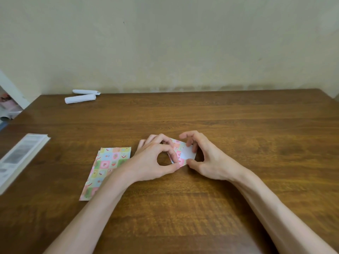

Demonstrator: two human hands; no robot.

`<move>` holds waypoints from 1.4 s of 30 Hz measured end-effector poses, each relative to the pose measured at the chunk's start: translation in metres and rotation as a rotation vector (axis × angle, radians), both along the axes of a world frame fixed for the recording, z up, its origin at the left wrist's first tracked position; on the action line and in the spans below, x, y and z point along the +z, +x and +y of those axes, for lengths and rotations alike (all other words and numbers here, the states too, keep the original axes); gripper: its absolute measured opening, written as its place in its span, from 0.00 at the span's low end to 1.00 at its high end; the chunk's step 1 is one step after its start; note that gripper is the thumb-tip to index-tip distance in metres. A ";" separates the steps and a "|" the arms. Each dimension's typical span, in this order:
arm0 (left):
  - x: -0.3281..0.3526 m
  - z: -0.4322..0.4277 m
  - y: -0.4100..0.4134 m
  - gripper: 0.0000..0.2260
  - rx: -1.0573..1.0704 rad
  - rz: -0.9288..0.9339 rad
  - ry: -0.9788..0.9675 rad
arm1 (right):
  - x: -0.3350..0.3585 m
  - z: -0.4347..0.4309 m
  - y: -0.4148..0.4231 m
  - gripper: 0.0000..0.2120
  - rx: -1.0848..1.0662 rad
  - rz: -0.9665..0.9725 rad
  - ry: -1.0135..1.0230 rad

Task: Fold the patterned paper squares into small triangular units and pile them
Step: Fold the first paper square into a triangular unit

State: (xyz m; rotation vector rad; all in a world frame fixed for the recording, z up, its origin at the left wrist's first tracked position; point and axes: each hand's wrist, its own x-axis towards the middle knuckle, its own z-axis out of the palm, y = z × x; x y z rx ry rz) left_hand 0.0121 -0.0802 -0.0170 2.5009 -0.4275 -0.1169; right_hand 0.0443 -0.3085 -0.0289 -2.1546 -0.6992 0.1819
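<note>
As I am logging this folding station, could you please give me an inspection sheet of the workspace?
Surface: wooden table, grain showing.
Job's things: patterned sheets lie stacked flat, left of the hands; a small piece, partly folded with its white side showing, sits between the hands; no pile of finished triangles seen.
Clutter: two white rolls at the far left; what looks like a book at the left edge.
Grippers: left hand pinches the piece with thumb and forefinger; right hand holds its other end with curled fingers.
Cables: nothing seen.
Surroundings: plain wall behind; blurred items beyond the table's left corner.
</note>
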 end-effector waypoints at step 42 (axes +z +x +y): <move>0.016 0.001 -0.010 0.39 -0.121 0.193 -0.224 | 0.002 -0.011 0.007 0.22 -0.010 -0.218 -0.140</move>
